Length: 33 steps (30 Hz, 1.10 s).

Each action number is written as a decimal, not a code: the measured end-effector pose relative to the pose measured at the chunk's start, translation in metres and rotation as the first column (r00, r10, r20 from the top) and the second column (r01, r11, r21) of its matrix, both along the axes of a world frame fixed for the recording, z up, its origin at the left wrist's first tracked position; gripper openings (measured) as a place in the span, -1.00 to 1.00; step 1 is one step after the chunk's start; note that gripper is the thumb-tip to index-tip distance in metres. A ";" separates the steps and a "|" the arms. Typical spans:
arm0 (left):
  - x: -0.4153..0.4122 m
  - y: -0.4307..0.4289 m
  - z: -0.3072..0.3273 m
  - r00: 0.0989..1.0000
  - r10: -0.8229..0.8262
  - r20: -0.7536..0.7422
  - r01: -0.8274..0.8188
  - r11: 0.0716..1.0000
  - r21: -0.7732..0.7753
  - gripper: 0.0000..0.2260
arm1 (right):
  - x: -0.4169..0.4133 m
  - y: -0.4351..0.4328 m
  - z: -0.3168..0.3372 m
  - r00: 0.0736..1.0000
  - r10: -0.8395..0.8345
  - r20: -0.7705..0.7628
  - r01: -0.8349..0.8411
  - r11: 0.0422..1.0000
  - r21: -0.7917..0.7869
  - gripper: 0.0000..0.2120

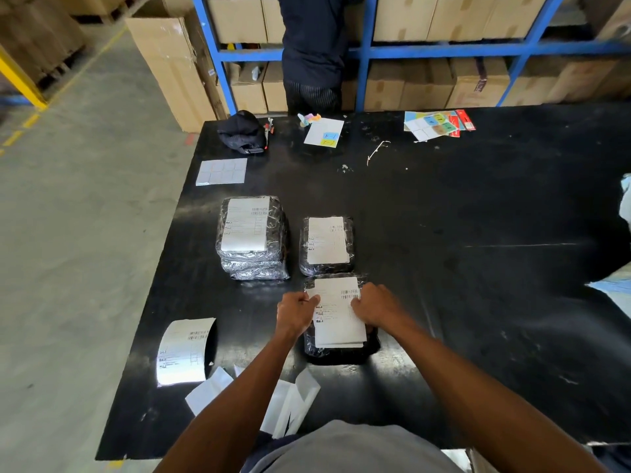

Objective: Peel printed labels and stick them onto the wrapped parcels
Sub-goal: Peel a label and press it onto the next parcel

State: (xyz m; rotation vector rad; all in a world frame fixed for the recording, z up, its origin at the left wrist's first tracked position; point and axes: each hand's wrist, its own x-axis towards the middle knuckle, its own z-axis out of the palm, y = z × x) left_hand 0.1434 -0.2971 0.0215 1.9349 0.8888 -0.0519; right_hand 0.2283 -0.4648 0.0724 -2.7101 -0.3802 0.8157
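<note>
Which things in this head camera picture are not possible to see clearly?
Head view:
- Print on the label: too small to read.
- Nearest parcel: its top is hidden by the label, the left hand and the right hand.
- Whether the label is already stuck: cannot tell.
- Second person: cut off by the top edge.

Glossy crinkled plastic wrap on parcels [252, 240], matt white paper labels [336, 312], smooth black tabletop [478, 250].

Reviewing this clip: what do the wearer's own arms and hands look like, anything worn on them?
Both forearms are bare: no sleeves in view, no gloves, no watch or rings visible on the left hand or right hand. A light grey top shows at the bottom edge.
</note>
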 end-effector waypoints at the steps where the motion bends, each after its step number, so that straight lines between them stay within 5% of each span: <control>1: 0.000 0.000 0.000 1.000 0.000 -0.003 0.000 1.000 0.002 -0.61 | 0.002 0.002 0.004 0.998 0.060 0.016 -0.059 0.997 -0.053 -0.70; 6: -0.001 -0.001 -0.001 1.000 0.020 -0.012 -0.020 1.000 -0.020 -0.65 | 0.001 0.007 0.016 0.936 0.272 0.223 -0.220 0.947 -0.233 -0.69; 9: -0.001 -0.001 0.000 1.000 0.014 -0.006 -0.014 1.000 -0.027 -0.63 | -0.002 0.006 0.011 0.850 0.291 0.439 -0.281 0.956 -0.088 -0.67; 15: -0.004 0.003 0.011 1.000 -0.018 -0.013 0.017 0.995 -0.094 -0.65 | -0.013 0.000 -0.032 0.843 0.530 0.091 -0.524 0.848 -0.084 -0.36; 26: -0.068 0.021 0.033 0.955 -0.275 -0.111 0.189 0.854 -0.484 -0.78 | -0.019 0.000 -0.043 0.862 0.492 0.121 -0.485 0.870 -0.087 -0.32; 33: -0.100 0.039 0.018 0.732 -0.542 -0.413 0.328 0.812 -0.483 -0.81 | -0.020 -0.002 -0.044 0.848 0.513 0.134 -0.499 0.858 -0.124 -0.19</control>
